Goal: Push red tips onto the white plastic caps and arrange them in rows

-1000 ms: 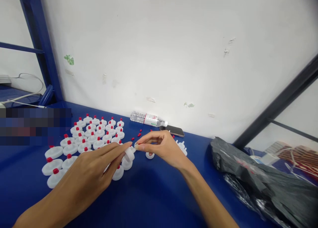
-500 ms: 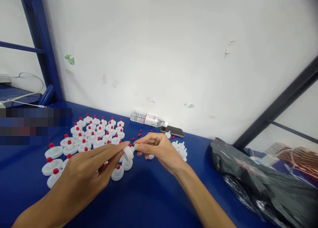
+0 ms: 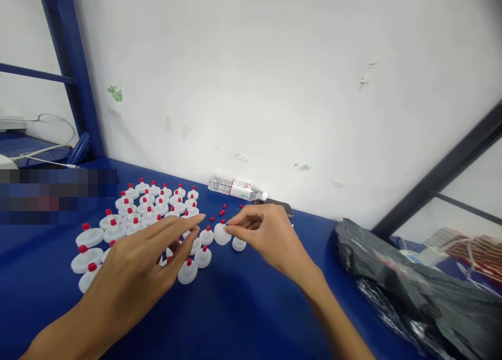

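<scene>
My right hand [image 3: 266, 232] pinches a white plastic lid [image 3: 222, 236] at its right side between thumb and forefinger. This lid is round, and a small red tip shows at its top. My left hand [image 3: 157, 250] hovers over the near part of a group of similar white lids [image 3: 89, 237], its thumb and forefinger apart with nothing between them. Those lids stand in rough rows, each with a red cap on its spout. Beneath my right hand lies another white lid [image 3: 239, 244], partly covered by the fingers.
Several loose red caps [image 3: 223, 212] lie behind my hands. A clear water bottle [image 3: 237, 188] lies by the wall, with a dark phone [image 3: 289, 208] beside it, mostly hidden. A dark grey plastic bag [image 3: 400, 276] covers the right side of the blue table [image 3: 243, 308].
The white lid has passed out of my left hand, and my right hand now has a lid further right. My left fingers have opened. The camera view has shifted slightly.
</scene>
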Action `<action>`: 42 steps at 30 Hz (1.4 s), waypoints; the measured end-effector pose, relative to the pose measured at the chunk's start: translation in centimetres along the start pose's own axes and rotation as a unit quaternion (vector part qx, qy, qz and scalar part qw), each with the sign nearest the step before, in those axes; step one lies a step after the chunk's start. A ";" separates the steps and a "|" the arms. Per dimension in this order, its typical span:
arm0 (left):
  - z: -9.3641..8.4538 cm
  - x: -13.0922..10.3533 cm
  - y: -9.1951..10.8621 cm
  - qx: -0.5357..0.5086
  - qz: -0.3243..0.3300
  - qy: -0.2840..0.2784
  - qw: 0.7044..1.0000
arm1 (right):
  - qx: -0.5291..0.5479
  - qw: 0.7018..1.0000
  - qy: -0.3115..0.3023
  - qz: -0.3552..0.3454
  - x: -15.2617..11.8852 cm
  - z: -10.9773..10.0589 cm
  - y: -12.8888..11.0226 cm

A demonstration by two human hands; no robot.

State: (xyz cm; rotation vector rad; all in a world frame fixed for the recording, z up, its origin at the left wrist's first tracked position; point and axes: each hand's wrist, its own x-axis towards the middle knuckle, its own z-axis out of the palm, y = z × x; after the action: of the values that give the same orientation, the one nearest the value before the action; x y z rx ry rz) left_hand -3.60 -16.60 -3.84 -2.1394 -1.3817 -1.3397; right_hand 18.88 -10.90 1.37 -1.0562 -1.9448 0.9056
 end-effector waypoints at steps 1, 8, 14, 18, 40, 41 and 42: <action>0.0 0.0 0.1 0.000 -0.002 0.004 1.000 | -0.049 0.999 -0.005 -0.001 0.0 0.1 0.0; -0.1 0.2 0.1 0.006 0.006 0.001 1.000 | -0.269 0.960 -0.071 0.018 0.1 2.7 1.4; 0.0 0.3 0.3 -0.008 0.011 -0.002 1.000 | -0.260 0.961 -0.073 0.058 0.2 3.3 1.6; 0.0 0.2 0.3 -0.010 0.021 -0.001 1.000 | -0.253 0.963 -0.071 0.066 0.2 3.2 1.3; -0.1 0.1 0.1 -0.015 0.018 -0.003 1.000 | -0.389 0.892 0.172 0.153 0.8 -5.7 2.7; -0.1 0.0 0.1 -0.018 0.019 -0.004 1.000 | -0.428 0.870 0.158 0.186 0.8 -6.2 3.4; -0.1 0.0 0.1 -0.021 0.019 -0.005 1.000 | -0.444 0.860 0.147 0.205 0.7 -6.4 4.1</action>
State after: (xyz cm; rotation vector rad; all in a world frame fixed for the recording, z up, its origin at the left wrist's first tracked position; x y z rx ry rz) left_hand -3.55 -16.70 -3.72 -2.1918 -1.3204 -1.3574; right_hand 25.52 -7.04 1.22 -2.0526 -1.8984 -0.0510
